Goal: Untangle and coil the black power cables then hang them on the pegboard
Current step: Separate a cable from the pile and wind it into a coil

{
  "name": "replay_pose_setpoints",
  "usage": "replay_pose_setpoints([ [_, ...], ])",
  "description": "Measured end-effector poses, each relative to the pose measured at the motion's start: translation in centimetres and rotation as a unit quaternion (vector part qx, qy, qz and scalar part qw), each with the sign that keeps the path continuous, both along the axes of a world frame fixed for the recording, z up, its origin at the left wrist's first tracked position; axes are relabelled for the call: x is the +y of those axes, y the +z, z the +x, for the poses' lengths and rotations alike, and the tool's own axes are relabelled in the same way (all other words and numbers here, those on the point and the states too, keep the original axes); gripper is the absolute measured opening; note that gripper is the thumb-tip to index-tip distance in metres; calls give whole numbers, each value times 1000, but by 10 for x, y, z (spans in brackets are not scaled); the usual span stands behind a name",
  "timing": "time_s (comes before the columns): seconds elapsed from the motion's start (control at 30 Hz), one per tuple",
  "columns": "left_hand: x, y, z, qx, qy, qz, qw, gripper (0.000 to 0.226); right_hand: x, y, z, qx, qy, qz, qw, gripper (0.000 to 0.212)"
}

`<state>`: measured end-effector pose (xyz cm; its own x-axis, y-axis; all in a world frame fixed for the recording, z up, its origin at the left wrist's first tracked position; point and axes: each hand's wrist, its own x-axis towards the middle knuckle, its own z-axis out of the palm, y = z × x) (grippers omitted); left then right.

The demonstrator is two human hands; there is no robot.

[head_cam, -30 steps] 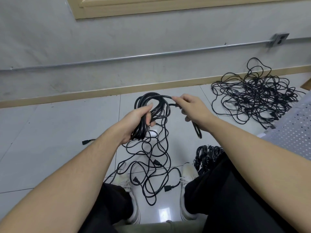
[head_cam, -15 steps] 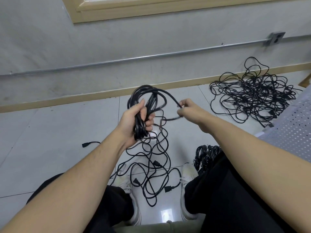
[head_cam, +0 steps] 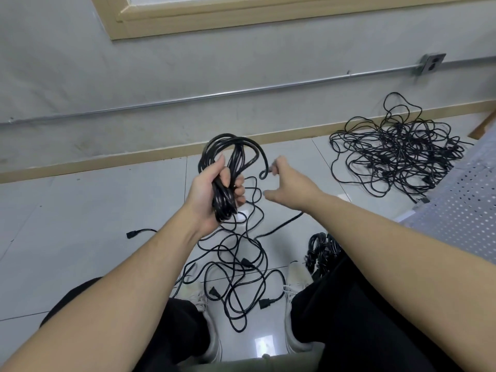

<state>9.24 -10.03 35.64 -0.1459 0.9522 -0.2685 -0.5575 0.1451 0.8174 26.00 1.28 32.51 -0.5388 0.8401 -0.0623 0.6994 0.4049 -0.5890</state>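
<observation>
My left hand (head_cam: 212, 191) grips a bundle of black power cable loops (head_cam: 233, 149), held up in front of me. From the bundle, loose cable (head_cam: 236, 275) trails down into a tangle on the floor tiles between my shoes. Just right of the loops is my right hand (head_cam: 291, 182), fingers stretched out and thumb spread apart. Its blurred fingertips are at the cable's curled end (head_cam: 264, 174), and no grip shows. A white perforated pegboard (head_cam: 461, 213) lies at the right edge.
A large tangle of black cables (head_cam: 397, 157) lies on the floor at the back right, near the wall. A small coiled bundle (head_cam: 320, 248) sits by my right knee. A loose plug (head_cam: 132, 233) lies left. A conduit and outlet box (head_cam: 429, 64) run along the wall.
My right hand has let go of the strand it pinched and spread its fingers. My left hand has lifted the bundle slightly and turned it more upright.
</observation>
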Motion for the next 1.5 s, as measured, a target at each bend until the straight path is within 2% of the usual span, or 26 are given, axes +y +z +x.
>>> replay_pose_setpoints([
  [0.07,0,0,1,-1,-6,-1,1000,56,-9,-3,-8,112,41,-81,990,42],
  [0.17,1,1,-4,-13,3,2,1000,56,-14,4,-12,239,-9,-152,959,29],
  [0.27,1,3,-9,24,38,-9,999,56,-13,17,-13,370,-60,-265,888,16],
  [0.33,3,1,-9,81,67,-31,994,57,-15,24,-13,415,-84,-306,852,13],
  [0.4,5,-2,-5,127,82,-51,987,58,-18,28,-14,435,-113,-311,838,12],
  [0.57,6,-11,24,180,52,-51,981,61,-32,28,-26,357,-195,-252,878,18],
  [0.63,9,-14,34,172,46,-48,983,60,-36,34,-30,359,-219,-246,873,20],
  [0.73,9,-14,40,167,39,-73,983,55,-37,43,-33,396,-229,-274,846,26],
  [0.8,7,-12,41,194,29,-81,977,52,-36,41,-34,376,-220,-269,859,45],
  [0.9,6,-9,43,241,-3,-69,968,51,-30,38,-35,318,-205,-215,901,66],
  [0.93,4,-7,44,254,-15,-63,965,52,-28,37,-34,304,-198,-217,906,73],
  [1.0,2,-4,44,261,-44,-54,963,55,-26,39,-30,307,-185,-272,893,76],
  [1.13,-2,-2,38,237,-87,-57,966,52,-23,35,-24,311,-124,-292,896,62],
  [1.27,-4,3,37,143,-141,-37,979,53,-21,37,-21,338,-119,-315,879,56],
  [1.37,-4,4,33,103,-173,-37,979,52,-23,40,-21,323,-109,-261,903,56],
  [1.5,-4,1,35,69,-149,-38,986,32,-21,42,-23,272,-92,-148,946,65],
])
